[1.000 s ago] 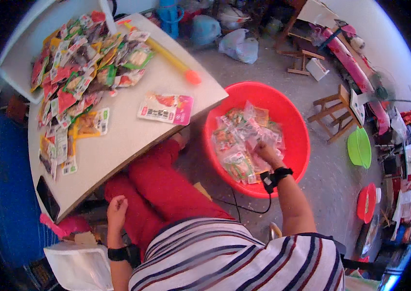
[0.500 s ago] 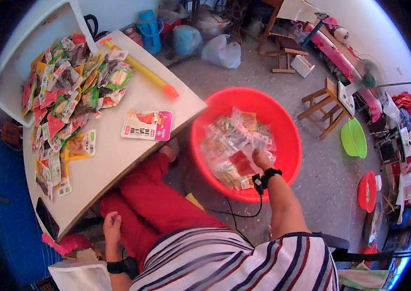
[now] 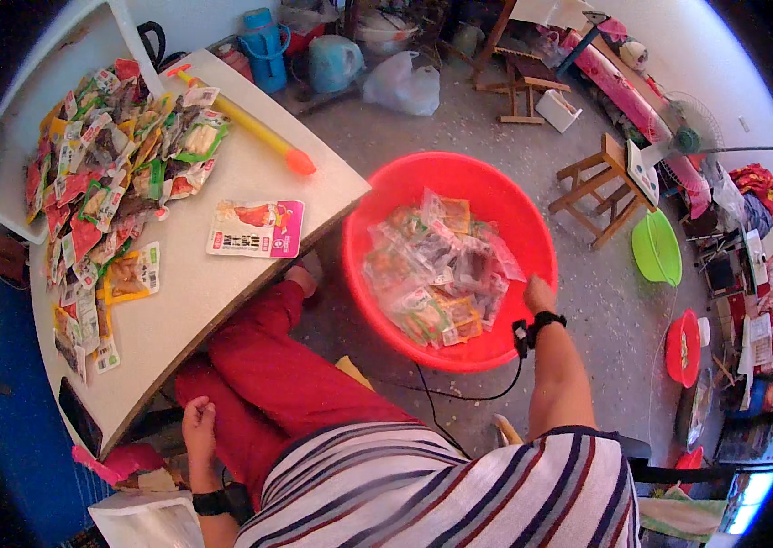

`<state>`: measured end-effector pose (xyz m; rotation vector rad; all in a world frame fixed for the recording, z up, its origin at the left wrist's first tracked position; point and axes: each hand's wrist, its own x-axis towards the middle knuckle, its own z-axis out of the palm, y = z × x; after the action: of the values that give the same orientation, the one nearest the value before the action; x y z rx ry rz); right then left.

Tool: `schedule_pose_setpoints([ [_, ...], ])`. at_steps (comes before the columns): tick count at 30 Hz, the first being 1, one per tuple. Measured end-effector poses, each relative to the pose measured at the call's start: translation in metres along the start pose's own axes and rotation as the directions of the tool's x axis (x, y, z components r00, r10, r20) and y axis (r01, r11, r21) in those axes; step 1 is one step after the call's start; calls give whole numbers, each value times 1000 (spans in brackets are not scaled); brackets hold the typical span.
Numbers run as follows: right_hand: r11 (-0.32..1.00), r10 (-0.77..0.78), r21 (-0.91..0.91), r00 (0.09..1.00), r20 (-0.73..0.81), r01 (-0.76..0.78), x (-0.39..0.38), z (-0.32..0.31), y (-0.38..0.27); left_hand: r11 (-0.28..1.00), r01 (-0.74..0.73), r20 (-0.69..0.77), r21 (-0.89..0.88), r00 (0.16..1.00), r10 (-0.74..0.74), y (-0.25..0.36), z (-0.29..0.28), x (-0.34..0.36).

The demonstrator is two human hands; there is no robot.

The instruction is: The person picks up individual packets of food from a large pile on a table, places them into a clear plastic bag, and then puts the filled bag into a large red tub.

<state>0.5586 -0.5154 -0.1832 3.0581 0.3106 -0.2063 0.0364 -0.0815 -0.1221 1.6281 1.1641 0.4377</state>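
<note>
A large red basin [image 3: 363,301] stands on the floor before me, with clear and coloured sealed food packets [image 3: 441,269] heaped inside. My right hand [image 3: 540,294] is at the basin's right rim, fingers curled and partly hidden; a clear packet [image 3: 500,254] lies close to it, and I cannot make out what it grips. Over my red-trousered thigh, my left hand [image 3: 199,422] is loosely closed with nothing visible in it. On the table [image 3: 194,310] to the left lies a white and pink packet [image 3: 256,228], near a big pile of mixed food packets [image 3: 117,155].
A yellow tube with orange ends [image 3: 249,123] and a dark phone [image 3: 80,416] lie on the table. Black cable [image 3: 459,398] runs from my right wrist strap. A wooden stool [image 3: 592,183] with a fan [image 3: 683,137], and a green basin [image 3: 657,247], stand to the right.
My right hand has moved from over the packets, out to the right rim of the basin. The packets under it have shifted. My left hand stays over my thigh.
</note>
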Motion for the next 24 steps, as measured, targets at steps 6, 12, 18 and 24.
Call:
schedule_pose_setpoints([
  [6,985,-126,135,981,145,107,-25,50,-20,999,-36,14,3,999,36,-1,-3,0],
  [12,881,-433,259,895,106,395,-19,4,-139,998,0,0,70,1000,0,9,-10,-8],
  [18,442,-805,514,578,-135,735,-74,-53,-270,992,104,-75,-73,991,-110,3,-42,-25],
  [24,88,-968,643,217,-123,760,-173,-95,-369,998,-27,-392,56,919,47,-12,-92,-65],
])
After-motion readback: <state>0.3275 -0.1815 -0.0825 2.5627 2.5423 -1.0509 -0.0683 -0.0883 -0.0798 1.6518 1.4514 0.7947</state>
